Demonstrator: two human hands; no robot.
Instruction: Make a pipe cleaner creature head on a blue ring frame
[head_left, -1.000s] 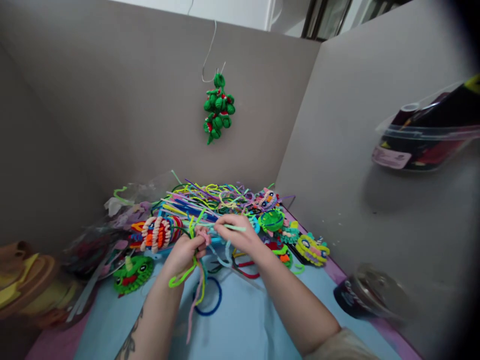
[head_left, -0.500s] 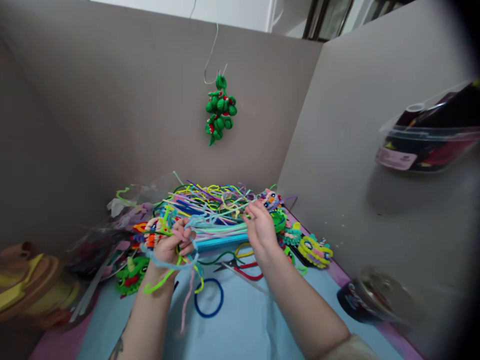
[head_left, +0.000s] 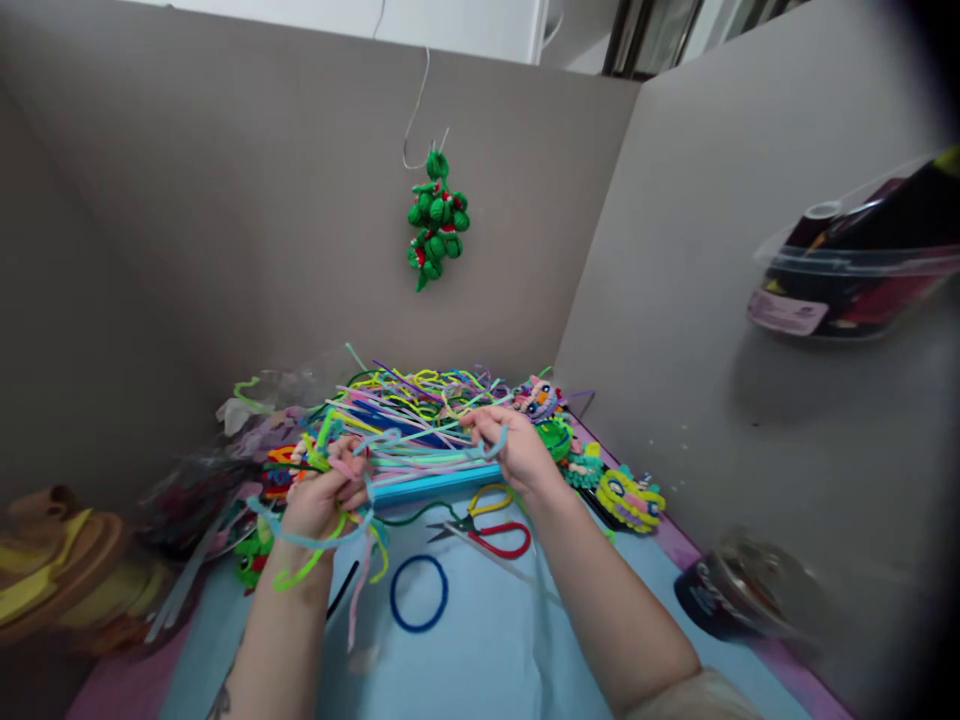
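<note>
My left hand (head_left: 319, 497) is closed on a bundle of fuzzy pipe cleaners. A light blue pipe cleaner (head_left: 306, 541) loops below its fingers, while a yellow-green one (head_left: 298, 579) and a pink one (head_left: 353, 620) dangle lower. At right, my right hand (head_left: 520, 455) pinches a light blue pipe cleaner, which curls over its fingers; whether it joins the left bundle I cannot tell. Behind both hands lies a pile of colourful pipe cleaners (head_left: 420, 436) in a blue tray (head_left: 435, 487). Scissors (head_left: 499, 535) with red and yellow handles lie below my right hand.
A dark blue ring (head_left: 418, 594) rests on the light blue tabletop. Fuzzy figures, one yellow (head_left: 630, 500), line the right edge near a dark cup (head_left: 712, 600). Green crocheted pieces (head_left: 439, 220) hang on the back wall. A clear tub (head_left: 840, 290) is on the right wall.
My right hand has shifted left, and a light blue strand now shows curled over its fingers. My left hand has moved slightly left with its bundle. More of the scissors shows.
</note>
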